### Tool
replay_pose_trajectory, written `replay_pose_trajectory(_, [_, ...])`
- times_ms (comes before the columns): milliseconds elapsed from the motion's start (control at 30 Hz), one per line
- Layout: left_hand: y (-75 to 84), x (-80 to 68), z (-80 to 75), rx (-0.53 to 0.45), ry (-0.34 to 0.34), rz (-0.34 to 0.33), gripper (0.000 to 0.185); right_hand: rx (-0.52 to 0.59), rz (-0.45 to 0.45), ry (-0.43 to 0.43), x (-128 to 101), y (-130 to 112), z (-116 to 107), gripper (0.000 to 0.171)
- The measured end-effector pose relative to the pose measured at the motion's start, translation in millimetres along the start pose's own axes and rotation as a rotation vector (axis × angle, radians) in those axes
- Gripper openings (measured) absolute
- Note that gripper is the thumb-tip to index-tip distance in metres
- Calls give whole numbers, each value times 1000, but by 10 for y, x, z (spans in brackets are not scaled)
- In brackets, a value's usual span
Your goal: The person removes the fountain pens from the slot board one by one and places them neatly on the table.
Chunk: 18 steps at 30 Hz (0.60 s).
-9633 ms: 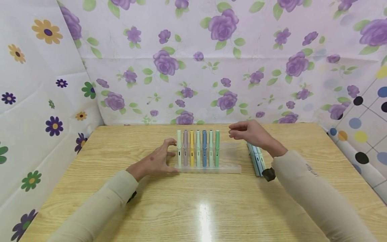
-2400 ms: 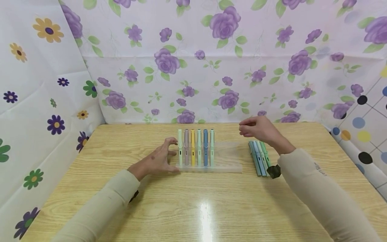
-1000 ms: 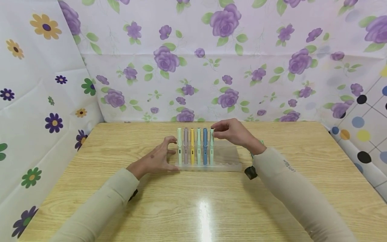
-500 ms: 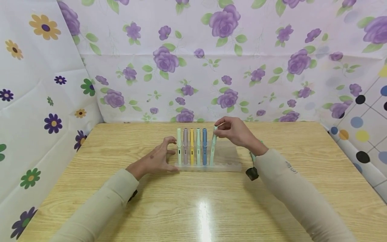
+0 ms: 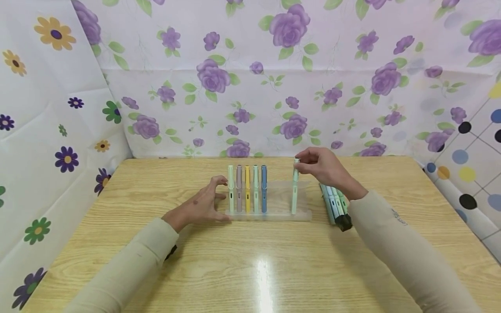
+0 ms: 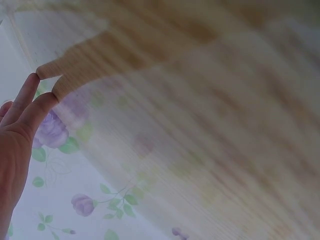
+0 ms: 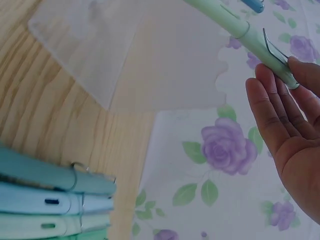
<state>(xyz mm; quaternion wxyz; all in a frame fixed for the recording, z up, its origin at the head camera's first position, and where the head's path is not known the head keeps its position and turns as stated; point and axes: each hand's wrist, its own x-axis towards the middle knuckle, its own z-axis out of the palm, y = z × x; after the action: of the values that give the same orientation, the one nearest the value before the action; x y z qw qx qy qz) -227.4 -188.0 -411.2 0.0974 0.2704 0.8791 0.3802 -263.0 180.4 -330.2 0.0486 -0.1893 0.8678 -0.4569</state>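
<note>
a right hand (image 7: pixel 295 145) holds a pale mint-green pen (image 7: pixel 240 32) by its clipped cap end, fingertips (image 7: pixel 260 80) against the barrel, above a translucent plastic holder (image 7: pixel 150 65) on a wooden table (image 7: pixel 45 120). four more pens (image 7: pixel 50 205), teal, pale blue and green, lie side by side at lower left. a purple-rose floral backdrop (image 7: pixel 220 150) fills the rest.

The wooden table (image 5: pixel 250 269) bears a clear pen rack (image 5: pixel 274 215) and loose pens (image 5: pixel 332 202).

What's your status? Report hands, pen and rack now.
Right hand pinches mint pen by its top, above rack. Left hand braces the rack's left end. Five pens racked; nothing blocking.
</note>
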Motion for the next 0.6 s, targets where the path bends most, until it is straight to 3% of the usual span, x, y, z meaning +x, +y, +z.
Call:
replay_pose_trajectory(333, [-20, 4, 9, -1, -1, -9, 101, -38, 5, 13, -126, 184, -186, 33])
replay_pose_trajectory(600, [-23, 4, 7, 1, 3, -12, 101, -36, 70, -2, -238, 273, -365, 40])
